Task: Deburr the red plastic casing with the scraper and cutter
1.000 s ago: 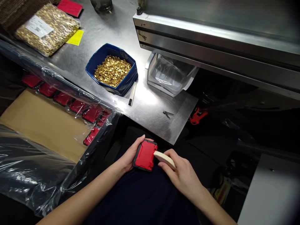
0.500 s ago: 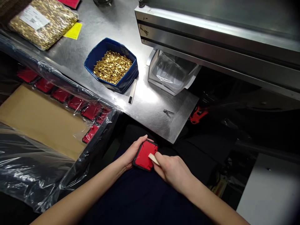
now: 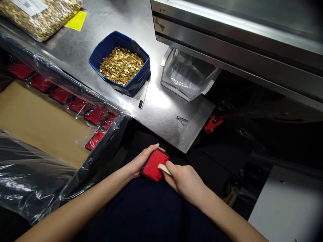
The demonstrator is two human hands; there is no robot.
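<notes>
Over my lap, my left hand (image 3: 143, 160) is closed around the left edge of a red and black rectangular plastic case (image 3: 153, 164), its red face turned up. My right hand (image 3: 184, 179) is closed on a cream-coloured flat stick (image 3: 164, 168). The stick's tip rests over the right part of the red face. Most of the stick is hidden inside my right fist, so I cannot tell its full shape. My right fingers lie close to the case's right edge.
A blue bin (image 3: 145, 74) of small gold metal pieces stands on the steel table (image 3: 161, 117). Near it lie a white and black stick (image 3: 143, 95) and small pliers (image 3: 181, 120). A clear-lined grey bin (image 3: 186, 77) sits right; a plastic-lined crate (image 3: 118, 134) with red cases stands left.
The camera view has shifted slightly, so the table things sit a little higher in the frame. Both hands keep their hold; the stick's tip has moved slightly over the red face.
</notes>
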